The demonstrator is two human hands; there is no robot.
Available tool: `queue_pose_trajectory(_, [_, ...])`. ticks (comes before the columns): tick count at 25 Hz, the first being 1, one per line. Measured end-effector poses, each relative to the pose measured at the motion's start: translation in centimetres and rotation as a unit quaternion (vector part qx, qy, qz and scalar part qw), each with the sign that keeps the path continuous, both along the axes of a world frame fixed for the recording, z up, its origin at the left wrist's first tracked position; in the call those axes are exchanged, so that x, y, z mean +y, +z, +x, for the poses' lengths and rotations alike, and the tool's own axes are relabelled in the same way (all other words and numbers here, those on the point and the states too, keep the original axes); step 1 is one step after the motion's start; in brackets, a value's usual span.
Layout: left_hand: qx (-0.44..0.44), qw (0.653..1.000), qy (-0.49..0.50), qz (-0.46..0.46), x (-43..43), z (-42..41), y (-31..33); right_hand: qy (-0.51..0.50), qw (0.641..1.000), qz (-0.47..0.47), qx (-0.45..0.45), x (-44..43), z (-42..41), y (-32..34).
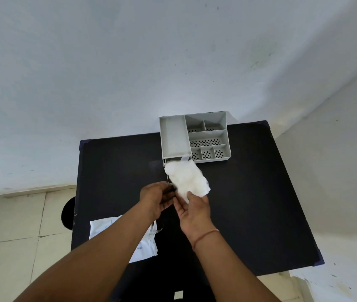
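Cotton wad [185, 177], white and fluffy, held in the air over the black table [249, 192], just in front of the near-left corner of the grey organiser [174, 138] and covering part of its front edge. Right hand [192, 212]: palm turned up, thumb and fingers closed on the wad's near edge in a pinch; the rest of the wad stands free above the fingertips. Left hand [154, 200]: fingers curled in towards the wad's near-left edge, tips close beside it, something small and dark at the fingertips. Cannot tell whether this hand grips the wad, the dark item or nothing. Organiser sits at the table's far edge, compartments open on top, several with perforated floors. White plastic bag [145, 247] lies flat on the table under the left forearm. Red thread [206, 235] on the right wrist.
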State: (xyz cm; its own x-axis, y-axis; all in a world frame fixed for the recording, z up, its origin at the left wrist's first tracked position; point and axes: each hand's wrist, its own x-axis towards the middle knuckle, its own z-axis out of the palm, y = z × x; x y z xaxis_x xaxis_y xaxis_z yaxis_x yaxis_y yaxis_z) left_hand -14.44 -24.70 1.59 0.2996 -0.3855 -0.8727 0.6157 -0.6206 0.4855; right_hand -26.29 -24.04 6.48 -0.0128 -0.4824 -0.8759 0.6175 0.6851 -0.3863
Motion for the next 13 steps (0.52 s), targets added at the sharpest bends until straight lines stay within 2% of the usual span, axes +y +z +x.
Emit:
queue_pose_trajectory(4, [-0.026,1.0,-0.005,-0.003,-0.5,0.4,0.0,0.12,0.988,0.012,0.093,-0.1,-0.2,-0.7])
queue_pose_trajectory(9, [-0.059,0.996,-0.065,-0.002,0.0,0.6,-0.6,0.147,0.964,-0.079,0.206,-1.2,-1.8,-1.1])
queue_pose_trajectory(11, [-0.058,0.995,-0.078,-0.009,0.3,0.6,-0.6,0.148,0.965,-0.087,0.196,-1.7,-1.4,-0.9])
queue_pose_trajectory(13, [-0.052,0.995,-0.082,-0.015,0.5,0.7,-0.6,0.132,0.979,-0.054,0.146,-2.0,-0.6,-0.5])
